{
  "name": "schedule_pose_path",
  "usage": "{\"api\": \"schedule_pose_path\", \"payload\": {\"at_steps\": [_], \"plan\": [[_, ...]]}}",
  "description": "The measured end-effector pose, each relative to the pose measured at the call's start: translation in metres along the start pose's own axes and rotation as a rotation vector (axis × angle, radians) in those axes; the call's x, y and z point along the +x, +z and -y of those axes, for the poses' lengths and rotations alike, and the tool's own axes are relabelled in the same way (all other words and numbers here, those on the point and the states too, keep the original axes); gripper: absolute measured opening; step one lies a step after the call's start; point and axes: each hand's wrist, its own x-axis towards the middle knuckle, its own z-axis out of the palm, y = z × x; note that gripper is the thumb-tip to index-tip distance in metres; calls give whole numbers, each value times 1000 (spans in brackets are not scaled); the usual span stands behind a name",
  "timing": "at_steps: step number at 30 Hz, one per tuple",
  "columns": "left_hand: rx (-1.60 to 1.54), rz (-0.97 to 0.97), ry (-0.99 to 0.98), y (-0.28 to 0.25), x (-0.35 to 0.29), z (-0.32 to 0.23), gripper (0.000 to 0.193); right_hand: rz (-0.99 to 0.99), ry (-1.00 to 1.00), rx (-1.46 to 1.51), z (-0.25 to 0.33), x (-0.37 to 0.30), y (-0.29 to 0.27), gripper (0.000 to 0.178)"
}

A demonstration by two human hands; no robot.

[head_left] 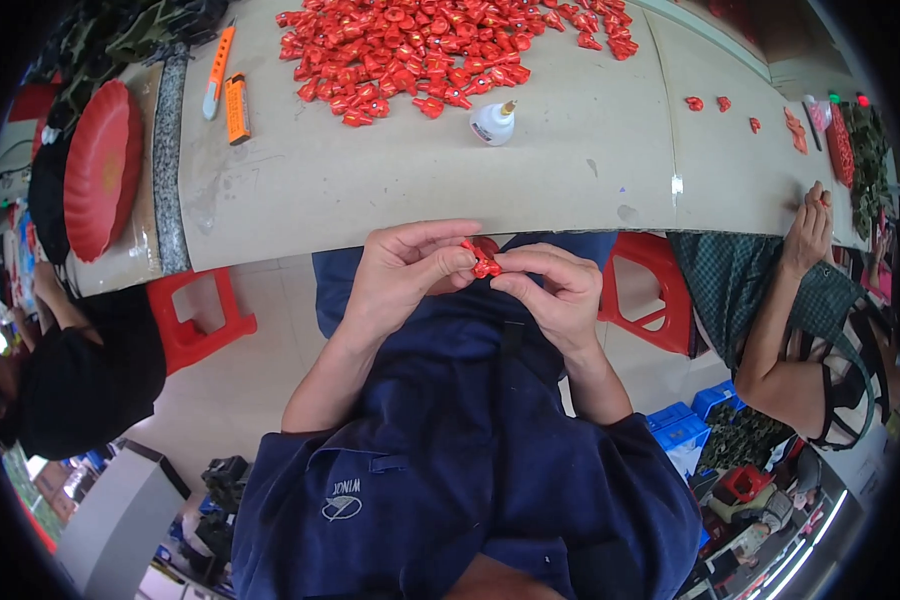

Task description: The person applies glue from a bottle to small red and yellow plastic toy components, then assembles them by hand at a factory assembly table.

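Just off the table's near edge, my left hand (410, 268) and my right hand (558, 290) meet over a small shiny red piece (484, 266). Thumb and fingers of each hand pinch it from its own side. It looks like a little red plastic figure or ornament with some yellow on it; its exact kind is too small to make out. Across the table lies a large heap of similar red pieces (400, 55). A small white squeeze bottle (493, 124) with a brass-coloured tip stands between the heap and my hands.
An orange utility knife (219, 72) and an orange box (237, 108) lie left on the table (370, 185). Beyond a grey strip sits a red scalloped tray (104, 170). Several loose red pieces (694, 103) lie right. Co-workers sit on both sides, with red stools (202, 318) nearby.
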Motion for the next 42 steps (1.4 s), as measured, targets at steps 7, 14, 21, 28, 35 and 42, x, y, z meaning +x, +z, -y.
{"api": "schedule_pose_path", "payload": {"at_steps": [7, 14, 21, 28, 35, 42], "plan": [[38, -1, -55, -1, -3, -5, 22, -22, -1, 21, -1, -3, 4, 17], [33, 5, -21, -2, -4, -2, 23, -33, -8, 28, 0, -3, 8, 18], [75, -14, -35, 1, -5, -5, 21, -60, -84, -86, 3, -5, 9, 18], [116, -4, 38, 6, -7, -7, 19, -68, -84, -110, -1, -8, 10, 19], [71, -26, -25, 4, -4, -9, 19, -141, -43, 68, 0, -11, 15, 18], [80, 65, 16, 0, -5, -7, 19, -112, 199, 227, 1, -10, 9, 16]]}}
